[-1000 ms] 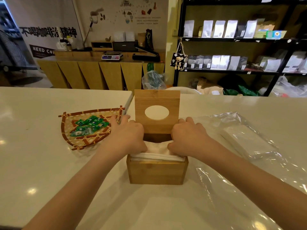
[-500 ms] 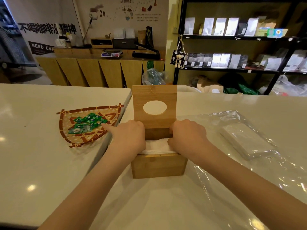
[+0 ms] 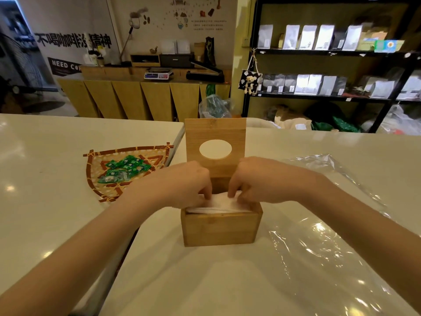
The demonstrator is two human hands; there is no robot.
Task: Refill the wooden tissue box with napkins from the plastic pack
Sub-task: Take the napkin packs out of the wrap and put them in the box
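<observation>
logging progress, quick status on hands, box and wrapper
Left hand and right hand both fingers-down on the napkins. Wooden tissue box full near the rim, lid upright. Plastic pack lies flat to the right, clear of the box.

Hands point(image 3: 182, 185) point(image 3: 257, 179) cover most of the napkins point(image 3: 222, 205) in the box point(image 3: 221, 226); fingertips buried. Plastic pack point(image 3: 330, 236) right of box runs off frame. Wall text behind box partly blocked.

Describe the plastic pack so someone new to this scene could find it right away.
Start at the white counter and find the wooden tissue box in the middle with both hands in it. The plastic pack lies flat to its right. It is the only clear, crinkled, shiny film; the woven tray on the left holds green packets.
</observation>
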